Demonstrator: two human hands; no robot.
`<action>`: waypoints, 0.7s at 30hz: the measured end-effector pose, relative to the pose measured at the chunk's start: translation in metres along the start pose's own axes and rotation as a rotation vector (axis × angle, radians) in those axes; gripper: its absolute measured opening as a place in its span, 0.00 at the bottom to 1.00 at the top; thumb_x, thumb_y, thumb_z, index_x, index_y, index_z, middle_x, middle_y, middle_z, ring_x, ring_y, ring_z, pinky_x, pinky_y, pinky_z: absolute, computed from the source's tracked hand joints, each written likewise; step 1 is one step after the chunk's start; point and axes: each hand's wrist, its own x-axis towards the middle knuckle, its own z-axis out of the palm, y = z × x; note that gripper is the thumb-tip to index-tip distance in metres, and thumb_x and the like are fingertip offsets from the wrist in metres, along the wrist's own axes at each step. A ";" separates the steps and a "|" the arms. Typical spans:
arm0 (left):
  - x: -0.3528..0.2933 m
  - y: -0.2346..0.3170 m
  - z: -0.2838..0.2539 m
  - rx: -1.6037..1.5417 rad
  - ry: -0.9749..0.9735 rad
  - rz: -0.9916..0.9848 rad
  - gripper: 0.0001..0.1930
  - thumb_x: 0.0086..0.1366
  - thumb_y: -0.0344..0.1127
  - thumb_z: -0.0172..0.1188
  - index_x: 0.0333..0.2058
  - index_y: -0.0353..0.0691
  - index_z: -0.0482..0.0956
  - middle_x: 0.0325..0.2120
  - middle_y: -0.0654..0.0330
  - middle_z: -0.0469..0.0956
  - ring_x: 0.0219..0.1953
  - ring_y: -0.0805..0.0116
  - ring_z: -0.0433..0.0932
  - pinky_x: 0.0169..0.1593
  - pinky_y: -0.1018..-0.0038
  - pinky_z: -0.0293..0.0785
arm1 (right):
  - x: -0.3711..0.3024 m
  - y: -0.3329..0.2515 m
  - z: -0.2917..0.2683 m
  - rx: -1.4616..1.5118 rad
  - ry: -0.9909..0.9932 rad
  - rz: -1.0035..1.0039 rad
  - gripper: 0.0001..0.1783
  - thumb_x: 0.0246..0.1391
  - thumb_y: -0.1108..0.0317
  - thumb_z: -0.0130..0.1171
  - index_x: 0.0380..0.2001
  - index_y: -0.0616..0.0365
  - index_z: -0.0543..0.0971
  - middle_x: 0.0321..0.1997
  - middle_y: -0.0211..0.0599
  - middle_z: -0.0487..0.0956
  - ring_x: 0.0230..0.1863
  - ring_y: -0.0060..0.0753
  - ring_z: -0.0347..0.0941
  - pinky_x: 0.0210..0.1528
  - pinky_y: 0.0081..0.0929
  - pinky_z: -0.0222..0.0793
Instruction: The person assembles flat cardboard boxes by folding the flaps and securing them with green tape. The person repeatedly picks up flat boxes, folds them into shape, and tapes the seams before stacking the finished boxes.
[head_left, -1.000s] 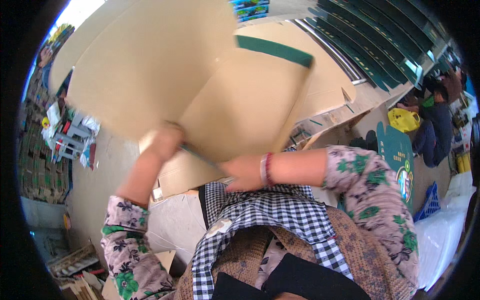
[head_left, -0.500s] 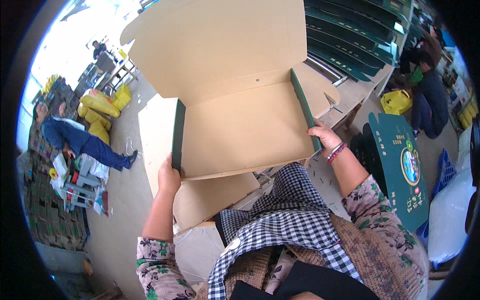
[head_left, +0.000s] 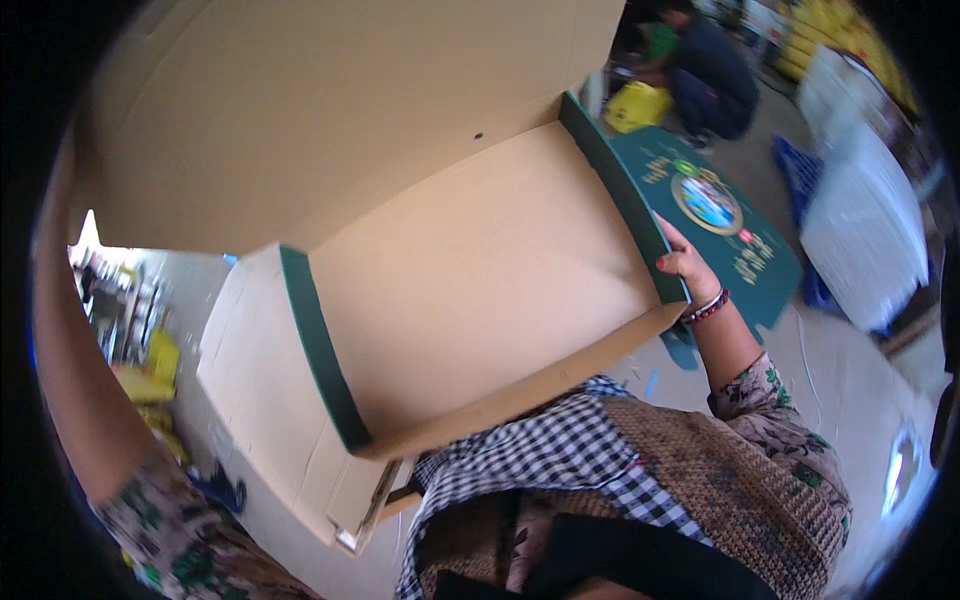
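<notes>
An open cardboard box (head_left: 490,290), tan inside with dark green side walls, hangs tilted in front of me. Its wide lid (head_left: 330,110) stands raised at the far side. My right hand (head_left: 690,262) grips the right wall, thumb inside and fingers behind the green panel. At the far left my left forearm (head_left: 85,330) reaches up beside the lid's left edge. The left hand is lost in the dark picture rim, so its fingers do not show. A pale cardboard surface (head_left: 265,370) lies below the box's left wall.
A flat green printed cardboard sheet (head_left: 715,205) lies beyond my right hand. Farther back a person (head_left: 705,75) crouches by a yellow bag (head_left: 638,107). A white plastic-wrapped bundle (head_left: 865,230) stands at the right, with yellow sacks (head_left: 845,45) behind.
My view has swung right, and the box appears nearer and more tilted. The left hand has left the box's front left corner and gone up beside the lid; the right hand keeps its hold.
</notes>
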 end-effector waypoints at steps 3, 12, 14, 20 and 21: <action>-0.096 0.116 0.063 -0.453 -0.283 0.007 0.25 0.70 0.55 0.46 0.53 0.44 0.76 0.49 0.56 0.78 0.53 0.59 0.75 0.57 0.60 0.69 | -0.042 0.005 -0.054 0.535 0.076 0.046 0.36 0.47 0.71 0.54 0.64 0.59 0.66 0.59 0.39 0.74 0.58 0.39 0.72 0.61 0.39 0.68; -0.327 0.323 0.258 -0.611 -0.922 0.542 0.37 0.64 0.55 0.57 0.66 0.41 0.60 0.68 0.48 0.54 0.71 0.49 0.48 0.68 0.47 0.45 | -0.102 0.084 -0.216 0.740 0.901 0.023 0.20 0.59 0.61 0.53 0.53 0.53 0.75 0.53 0.40 0.78 0.54 0.44 0.74 0.59 0.44 0.68; -0.336 0.345 0.280 -0.613 -1.122 0.568 0.39 0.65 0.55 0.57 0.69 0.45 0.56 0.70 0.48 0.49 0.72 0.48 0.44 0.68 0.47 0.44 | -0.106 0.102 -0.242 0.726 0.935 0.021 0.20 0.59 0.60 0.53 0.53 0.53 0.75 0.53 0.40 0.78 0.54 0.43 0.73 0.59 0.44 0.68; -0.359 0.362 0.329 -0.575 -1.382 0.516 0.41 0.65 0.54 0.58 0.70 0.49 0.50 0.72 0.47 0.42 0.73 0.46 0.43 0.69 0.49 0.51 | -0.104 0.138 -0.283 0.696 1.002 0.042 0.20 0.60 0.57 0.53 0.53 0.51 0.75 0.53 0.38 0.78 0.55 0.42 0.73 0.59 0.43 0.67; -0.366 0.363 0.336 -0.624 -1.390 0.465 0.42 0.65 0.54 0.58 0.70 0.46 0.49 0.72 0.45 0.41 0.72 0.45 0.44 0.69 0.50 0.52 | -0.100 0.140 -0.287 0.688 1.010 0.048 0.20 0.60 0.57 0.52 0.53 0.51 0.76 0.53 0.38 0.78 0.55 0.42 0.73 0.59 0.43 0.67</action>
